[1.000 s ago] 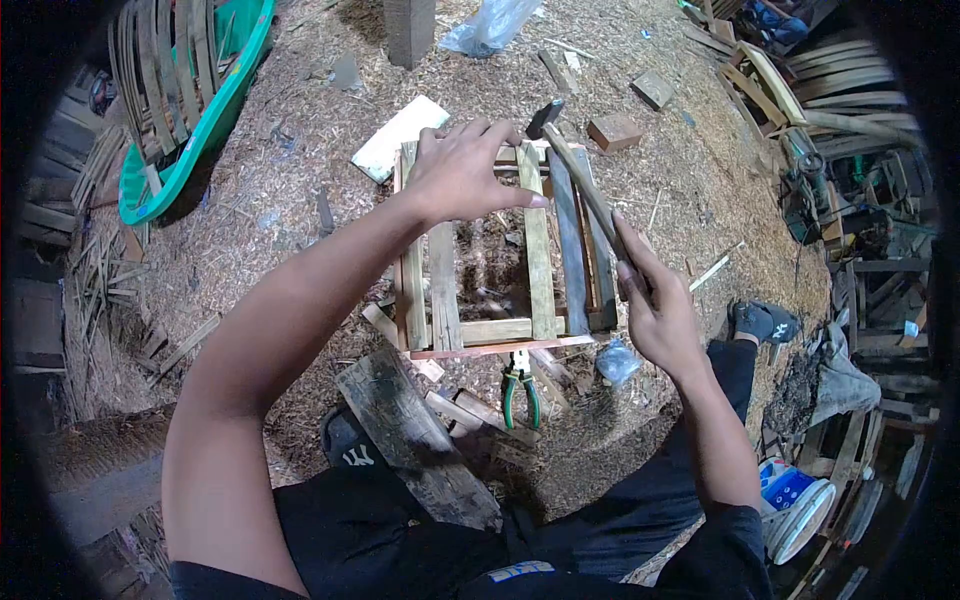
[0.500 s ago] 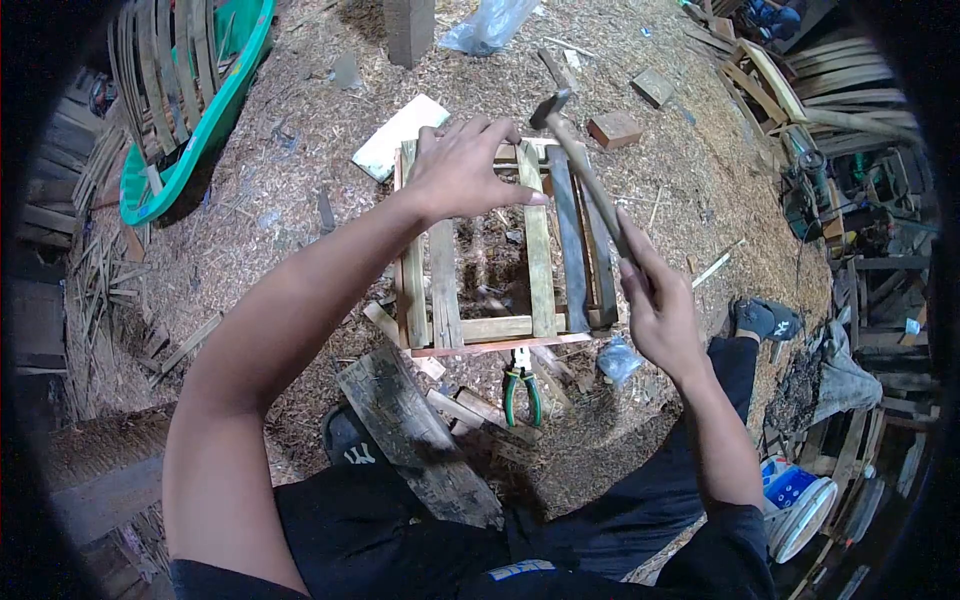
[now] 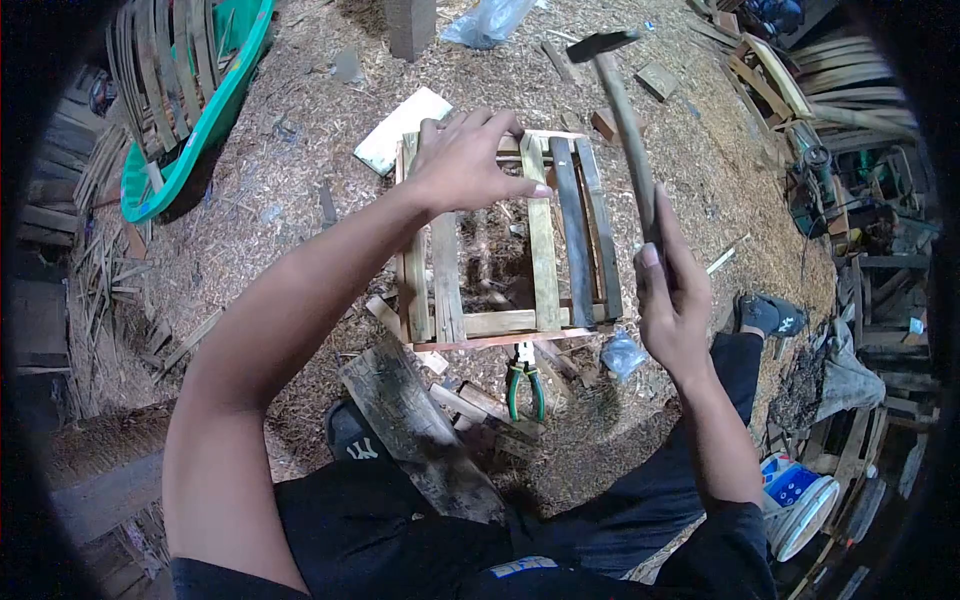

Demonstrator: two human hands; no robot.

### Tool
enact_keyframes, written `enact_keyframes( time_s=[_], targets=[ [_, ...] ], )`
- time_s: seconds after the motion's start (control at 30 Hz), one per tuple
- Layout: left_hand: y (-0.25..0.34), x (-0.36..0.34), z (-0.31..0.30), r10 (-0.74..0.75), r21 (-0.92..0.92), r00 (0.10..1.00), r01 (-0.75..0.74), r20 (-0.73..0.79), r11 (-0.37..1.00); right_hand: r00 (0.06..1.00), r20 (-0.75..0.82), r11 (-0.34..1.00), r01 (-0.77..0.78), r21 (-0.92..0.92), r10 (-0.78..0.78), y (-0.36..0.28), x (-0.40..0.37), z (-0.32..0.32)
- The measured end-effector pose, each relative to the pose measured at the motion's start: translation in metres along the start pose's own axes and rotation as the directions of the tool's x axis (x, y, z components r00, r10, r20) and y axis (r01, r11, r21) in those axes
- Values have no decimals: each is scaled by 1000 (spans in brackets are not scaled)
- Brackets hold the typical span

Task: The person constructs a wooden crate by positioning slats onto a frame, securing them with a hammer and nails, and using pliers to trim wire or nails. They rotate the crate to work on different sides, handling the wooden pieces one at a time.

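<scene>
My right hand (image 3: pixel 677 310) is closed round the wooden handle of a hammer (image 3: pixel 630 125), whose dark metal head is lifted beyond the right far corner of a slatted wooden crate (image 3: pixel 545 265). Over the crate's far side lies my left hand (image 3: pixel 463 172), its fingers bent over the far rail and its thumb pressing on a pale slat. A dark grey slat (image 3: pixel 572 235) runs alongside, to the right of that thumb. Pliers (image 3: pixel 525 385) with green and black handles rest on the ground against the crate's near edge. My left palm hides part of the far rail.
Wood shavings cover the ground. A weathered plank (image 3: pixel 415 425) and offcuts lie near my feet. Beyond the crate are a white block (image 3: pixel 402 130) and a brown wood block (image 3: pixel 606 125). A green tub (image 3: pixel 150 205) with wood strips stands left; a white bucket (image 3: pixel 808 515) stands right.
The hammer has risen up and to the right, away from the crate's far right corner, with my right hand. My left hand stays at almost the same place on the crate.
</scene>
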State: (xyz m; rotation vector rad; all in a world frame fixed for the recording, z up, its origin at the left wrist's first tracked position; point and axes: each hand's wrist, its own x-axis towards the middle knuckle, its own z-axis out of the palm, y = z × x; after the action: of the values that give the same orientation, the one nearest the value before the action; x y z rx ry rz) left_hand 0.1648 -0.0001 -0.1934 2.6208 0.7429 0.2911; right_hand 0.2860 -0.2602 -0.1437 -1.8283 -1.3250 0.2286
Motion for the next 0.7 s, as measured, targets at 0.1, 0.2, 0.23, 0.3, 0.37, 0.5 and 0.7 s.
enact_keyframes(
  time_s=[0.1,0.2,0.23,0.3,0.37,0.5,0.7],
  targets=[
    [4,0,-4,-40,17,998,39,43,999,997,13,997,77,-15,-77,6,-3,3],
    [2,0,4,-12,24,998,13,-59,1000,959,201,979,-184,-86,198,-6,1,-2],
    [1,0,4,-16,23,998,17,-58,1000,958,205,979,-184,-85,198,-4,1,-1],
    [-2,0,3,7,17,1000,-7,-19,1000,995,23,993,100,-54,-99,2,-2,2],
    [-1,-1,3,4,14,1000,-4,-23,1000,995,-3,993,99,-62,-100,0,-5,3],
    [4,3,-7,-59,5,992,59,115,998,966,185,977,-154,-147,181,6,-6,0],
    [0,4,-2,-50,17,994,49,100,999,983,-134,992,124,1,-123,6,-5,4]
  ],
)
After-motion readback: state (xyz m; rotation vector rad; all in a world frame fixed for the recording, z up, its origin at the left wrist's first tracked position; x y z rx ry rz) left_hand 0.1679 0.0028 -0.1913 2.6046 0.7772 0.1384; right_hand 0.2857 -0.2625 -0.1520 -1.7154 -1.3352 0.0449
